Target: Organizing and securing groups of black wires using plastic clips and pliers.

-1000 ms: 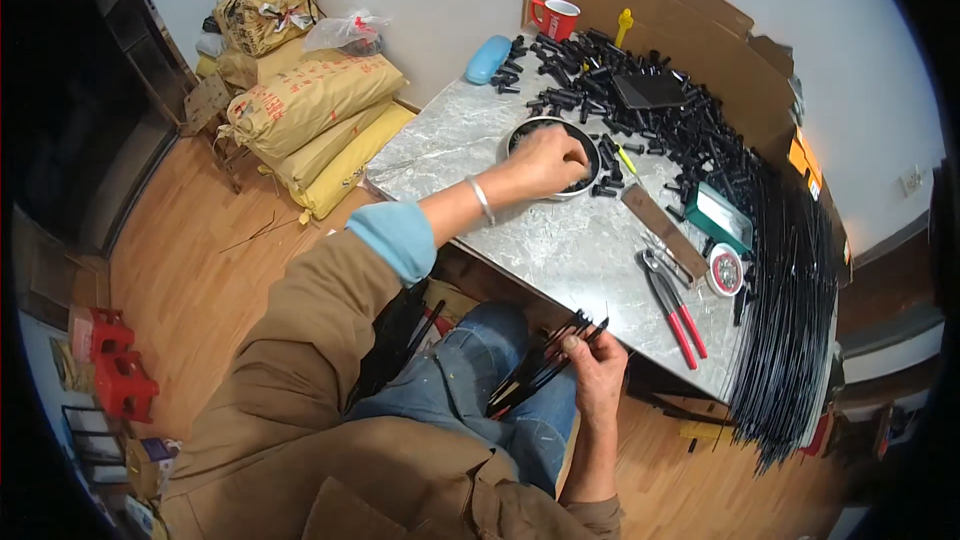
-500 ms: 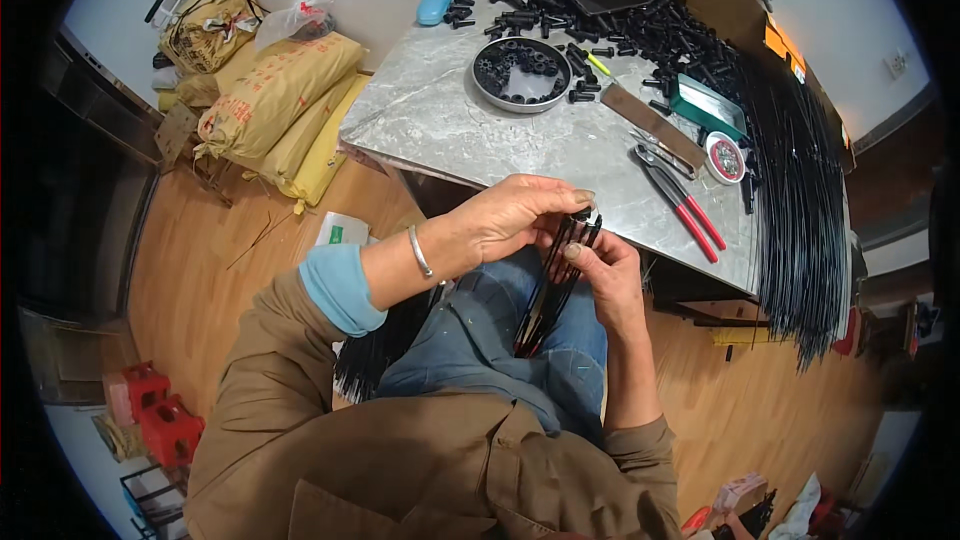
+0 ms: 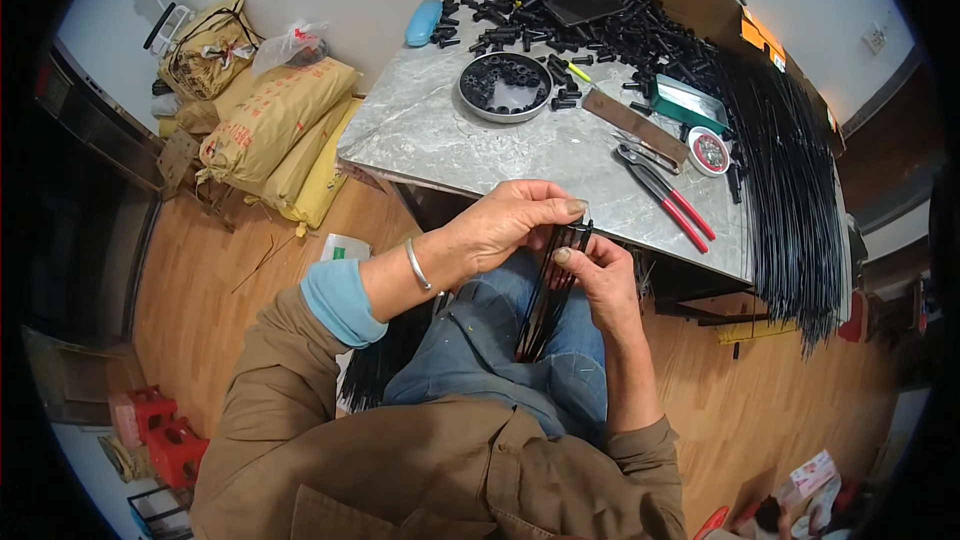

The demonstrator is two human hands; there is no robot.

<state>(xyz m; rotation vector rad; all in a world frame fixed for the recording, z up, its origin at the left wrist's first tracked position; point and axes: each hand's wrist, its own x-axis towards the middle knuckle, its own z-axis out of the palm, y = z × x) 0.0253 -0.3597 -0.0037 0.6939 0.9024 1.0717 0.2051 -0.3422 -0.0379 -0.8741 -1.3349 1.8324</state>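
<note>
Two hands engaged: my left hand (image 3: 500,225) is pinched closed, contents hidden, at the tops of the thin black rods (image 3: 543,312), which run down between both; my right hand (image 3: 607,287) grips them just below. Recommended: I should hold the right firm, tips separated, each reachable.

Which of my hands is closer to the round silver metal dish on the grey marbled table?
Left. Your left hand is on the near side of the dish, toward your body; your right hand is farther off, nearer you and more rightward.
</note>
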